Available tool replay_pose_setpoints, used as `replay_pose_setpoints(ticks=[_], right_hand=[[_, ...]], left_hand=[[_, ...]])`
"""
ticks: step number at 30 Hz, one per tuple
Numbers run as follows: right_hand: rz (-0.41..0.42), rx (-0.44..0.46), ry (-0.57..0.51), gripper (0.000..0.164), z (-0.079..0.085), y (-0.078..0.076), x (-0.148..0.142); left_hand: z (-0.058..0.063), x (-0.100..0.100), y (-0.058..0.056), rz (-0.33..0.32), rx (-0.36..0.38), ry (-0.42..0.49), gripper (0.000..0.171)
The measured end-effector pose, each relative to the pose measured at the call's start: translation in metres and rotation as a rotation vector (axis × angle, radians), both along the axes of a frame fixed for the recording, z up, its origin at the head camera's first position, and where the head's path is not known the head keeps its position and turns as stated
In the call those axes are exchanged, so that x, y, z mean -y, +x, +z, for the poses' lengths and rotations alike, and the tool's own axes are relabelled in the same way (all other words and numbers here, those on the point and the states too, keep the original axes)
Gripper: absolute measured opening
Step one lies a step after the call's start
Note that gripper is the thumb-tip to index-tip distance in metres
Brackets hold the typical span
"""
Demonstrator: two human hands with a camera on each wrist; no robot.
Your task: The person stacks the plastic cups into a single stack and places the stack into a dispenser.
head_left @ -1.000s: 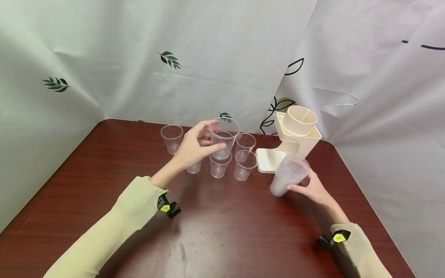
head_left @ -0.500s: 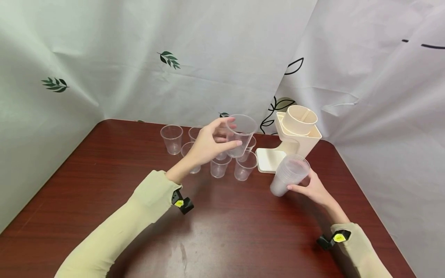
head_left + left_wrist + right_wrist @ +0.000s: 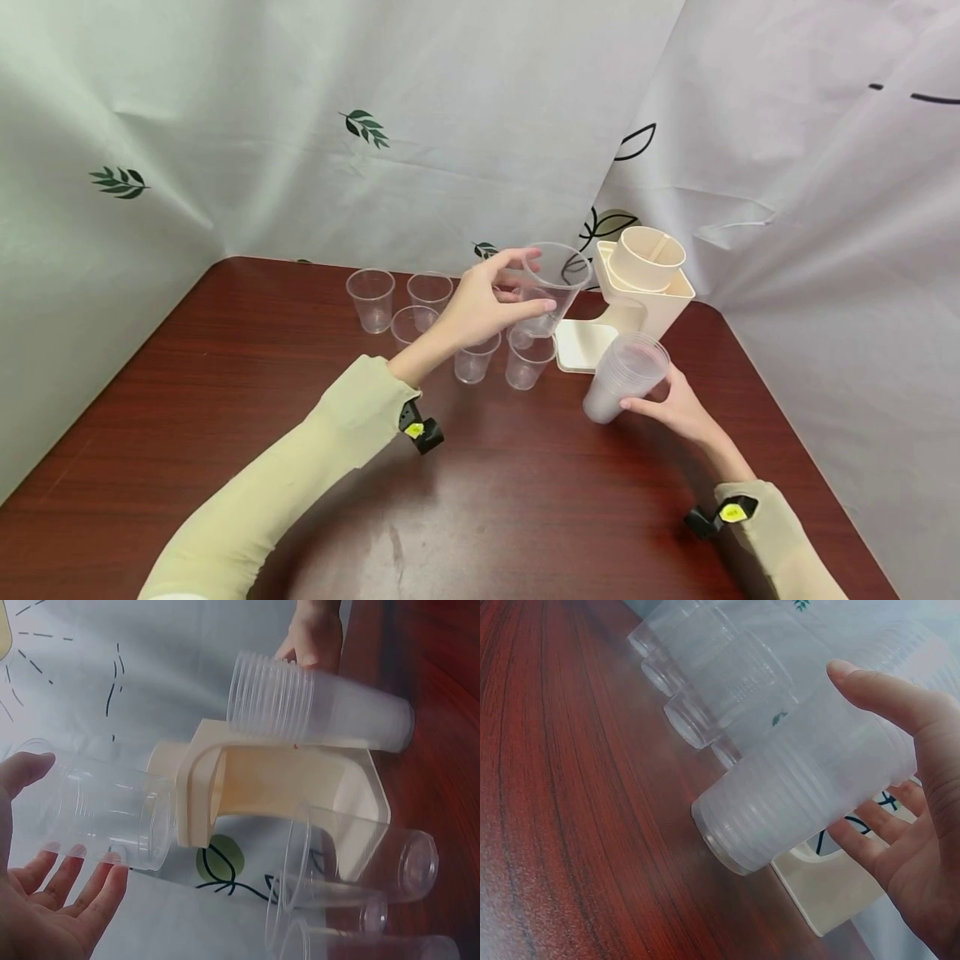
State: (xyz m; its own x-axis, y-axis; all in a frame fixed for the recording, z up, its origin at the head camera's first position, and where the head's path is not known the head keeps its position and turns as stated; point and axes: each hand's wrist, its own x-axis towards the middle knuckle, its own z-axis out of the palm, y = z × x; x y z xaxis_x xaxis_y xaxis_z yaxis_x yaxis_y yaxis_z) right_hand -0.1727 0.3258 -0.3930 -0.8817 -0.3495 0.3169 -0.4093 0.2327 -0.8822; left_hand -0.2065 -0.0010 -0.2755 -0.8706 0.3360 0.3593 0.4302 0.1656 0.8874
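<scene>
In the head view my left hand [image 3: 487,302] grips a single clear plastic cup [image 3: 551,287] between thumb and fingers, raised above the standing cups. The left wrist view shows this cup [image 3: 97,806] from the side, with the thumb and fingertips [image 3: 112,859] around its wall. At the right, my right hand [image 3: 678,406] holds a nested stack of clear plastic cups [image 3: 618,379], tilted with its rims away from me. Its base is low over the table in the right wrist view, where the thumb and fingers of the right hand [image 3: 907,780] wrap the stack [image 3: 802,780].
Several clear cups stand upright in two rows, such as the front cup [image 3: 471,362] and the far-left cup [image 3: 372,304]. A cream plastic holder [image 3: 648,304] with a round top and flat foot stands behind the stack. The brown table [image 3: 480,500] meets a hanging cloth [image 3: 420,167] behind.
My left hand has carried its cup to the right, from above the middle cups to the rightmost ones near the cream holder. The right hand and its stack have stayed in place.
</scene>
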Motion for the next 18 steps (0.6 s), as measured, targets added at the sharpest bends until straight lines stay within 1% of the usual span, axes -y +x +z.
replay_pose_setpoints(ticks=[6, 11, 18], right_hand=[[-0.036, -0.006, 0.041, 0.080, 0.002, 0.001, 0.002], [-0.067, -0.007, 0.048, 0.083, 0.003, 0.001, 0.002], [-0.051, -0.024, 0.039, 0.084, 0.001, 0.000, 0.001]], left_hand=[[0.001, -0.012, -0.002, -0.042, 0.002, 0.019, 0.060], [0.003, -0.023, -0.004, -0.073, -0.018, 0.028, 0.061], [0.004, -0.038, -0.006, -0.100, -0.034, 0.031, 0.061]])
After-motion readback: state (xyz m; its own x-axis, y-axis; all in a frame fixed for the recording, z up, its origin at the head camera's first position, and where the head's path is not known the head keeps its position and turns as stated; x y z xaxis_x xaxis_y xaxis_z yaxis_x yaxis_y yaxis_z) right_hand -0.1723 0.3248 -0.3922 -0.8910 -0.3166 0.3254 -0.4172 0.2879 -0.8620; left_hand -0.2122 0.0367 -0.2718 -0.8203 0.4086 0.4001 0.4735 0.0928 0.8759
